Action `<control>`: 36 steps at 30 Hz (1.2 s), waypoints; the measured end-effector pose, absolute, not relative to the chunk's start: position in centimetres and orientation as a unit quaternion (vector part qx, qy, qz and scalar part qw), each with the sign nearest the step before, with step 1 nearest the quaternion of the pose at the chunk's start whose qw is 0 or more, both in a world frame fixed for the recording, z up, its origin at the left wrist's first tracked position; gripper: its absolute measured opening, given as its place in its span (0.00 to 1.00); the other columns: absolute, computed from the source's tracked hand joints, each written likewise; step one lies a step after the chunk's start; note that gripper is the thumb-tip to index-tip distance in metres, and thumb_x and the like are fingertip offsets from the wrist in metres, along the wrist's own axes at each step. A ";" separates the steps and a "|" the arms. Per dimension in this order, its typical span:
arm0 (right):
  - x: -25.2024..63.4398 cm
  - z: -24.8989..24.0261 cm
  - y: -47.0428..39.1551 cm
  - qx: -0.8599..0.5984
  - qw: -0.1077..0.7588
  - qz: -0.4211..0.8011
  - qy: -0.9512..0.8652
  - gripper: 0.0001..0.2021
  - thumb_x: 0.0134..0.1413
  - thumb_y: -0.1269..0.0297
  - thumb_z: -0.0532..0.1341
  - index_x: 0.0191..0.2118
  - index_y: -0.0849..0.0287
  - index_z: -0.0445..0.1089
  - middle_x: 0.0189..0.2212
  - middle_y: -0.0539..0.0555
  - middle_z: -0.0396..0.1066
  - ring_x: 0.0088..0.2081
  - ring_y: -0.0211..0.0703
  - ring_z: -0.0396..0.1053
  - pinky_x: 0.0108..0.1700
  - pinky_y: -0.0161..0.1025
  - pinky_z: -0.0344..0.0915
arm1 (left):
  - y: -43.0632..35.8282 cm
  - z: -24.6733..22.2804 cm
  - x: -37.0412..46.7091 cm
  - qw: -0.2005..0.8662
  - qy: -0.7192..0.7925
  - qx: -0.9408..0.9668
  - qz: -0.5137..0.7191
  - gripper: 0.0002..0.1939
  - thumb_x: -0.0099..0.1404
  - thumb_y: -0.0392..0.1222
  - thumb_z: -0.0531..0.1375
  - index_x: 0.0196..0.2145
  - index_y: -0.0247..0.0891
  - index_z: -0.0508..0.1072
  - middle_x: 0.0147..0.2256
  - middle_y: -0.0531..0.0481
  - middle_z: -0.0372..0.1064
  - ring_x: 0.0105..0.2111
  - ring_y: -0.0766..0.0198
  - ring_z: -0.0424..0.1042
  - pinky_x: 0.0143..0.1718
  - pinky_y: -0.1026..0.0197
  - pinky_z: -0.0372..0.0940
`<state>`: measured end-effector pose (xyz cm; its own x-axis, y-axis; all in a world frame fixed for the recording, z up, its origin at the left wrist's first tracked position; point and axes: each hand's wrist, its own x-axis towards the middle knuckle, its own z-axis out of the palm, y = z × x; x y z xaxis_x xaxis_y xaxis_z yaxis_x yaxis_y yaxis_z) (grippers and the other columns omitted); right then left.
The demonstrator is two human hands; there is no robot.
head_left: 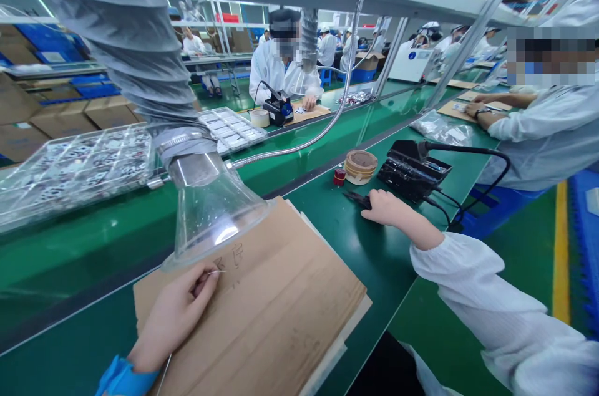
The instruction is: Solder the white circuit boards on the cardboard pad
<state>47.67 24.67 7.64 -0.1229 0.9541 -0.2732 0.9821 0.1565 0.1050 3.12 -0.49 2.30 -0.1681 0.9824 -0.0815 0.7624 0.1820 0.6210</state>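
In the head view, the landmark is the brown cardboard (285, 284), lying on the green desk (322, 212) with dark markings on its top. Over the cardboard's left part is the left hand (173, 312), its fingers pinched together on a thin pale strand (218, 271); a blue band (127, 377) circles that wrist. A clear funnel-shaped hood (210, 215) hangs above the cardboard's far left corner.

Right of the cardboard, the right hand (387, 207) has its fingers closed on a dark hand tool (357, 199) with a pointed end; whether the tool is lifted from the desk, I cannot tell. Beyond the cardboard's far right edge stand a small red spool (339, 176) and, just beside it, a tape roll (360, 166). Farther right of the cardboard is a black case (405, 171) with a cable. Well beyond the cardboard, a co-worker in white (266, 68) sits across the green strip.
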 end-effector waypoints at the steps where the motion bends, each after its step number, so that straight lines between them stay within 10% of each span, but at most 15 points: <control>1: 47.6 7.9 24.4 0.635 0.143 -0.056 0.757 0.14 0.62 0.57 0.59 0.44 0.64 0.67 0.45 0.67 0.71 0.47 0.60 0.71 0.45 0.47 0.64 | -0.4 2.5 3.3 0.241 0.730 0.597 0.230 0.26 0.73 0.68 0.52 0.44 0.43 0.74 0.31 0.50 0.74 0.33 0.55 0.74 0.31 0.61 0.63; 14: 36.7 11.7 17.1 0.409 0.107 -0.240 0.874 0.13 0.68 0.58 0.50 0.48 0.56 0.68 0.46 0.58 0.76 0.44 0.49 0.74 0.42 0.42 0.65 | 0.2 3.6 4.2 0.220 0.705 0.613 0.280 0.18 0.77 0.55 0.52 0.39 0.40 0.73 0.27 0.54 0.66 0.27 0.62 0.66 0.31 0.61 0.55; 20: 28.8 10.0 16.2 0.321 0.117 -0.136 0.930 0.11 0.63 0.62 0.55 0.47 0.59 0.69 0.44 0.60 0.78 0.41 0.53 0.76 0.36 0.42 0.61 | 0.3 3.7 4.3 0.215 0.699 0.617 0.292 0.16 0.76 0.51 0.52 0.38 0.39 0.72 0.28 0.54 0.68 0.27 0.64 0.65 0.31 0.61 0.55; 29: 28.2 7.4 16.6 0.237 0.043 -0.070 0.968 0.19 0.60 0.63 0.57 0.54 0.63 0.71 0.53 0.68 0.75 0.51 0.63 0.74 0.49 0.49 0.67 | 0.2 3.8 4.0 0.238 0.698 0.602 0.306 0.15 0.76 0.49 0.54 0.38 0.38 0.74 0.26 0.55 0.65 0.26 0.66 0.63 0.30 0.62 0.54; 36: 29.1 8.1 19.3 0.286 0.006 -0.286 0.915 0.32 0.52 0.66 0.62 0.65 0.52 0.67 0.60 0.58 0.74 0.60 0.61 0.72 0.59 0.49 0.70 | 0.3 3.4 3.7 0.232 0.692 0.605 0.318 0.12 0.75 0.46 0.55 0.42 0.37 0.75 0.30 0.52 0.68 0.29 0.65 0.64 0.35 0.60 0.58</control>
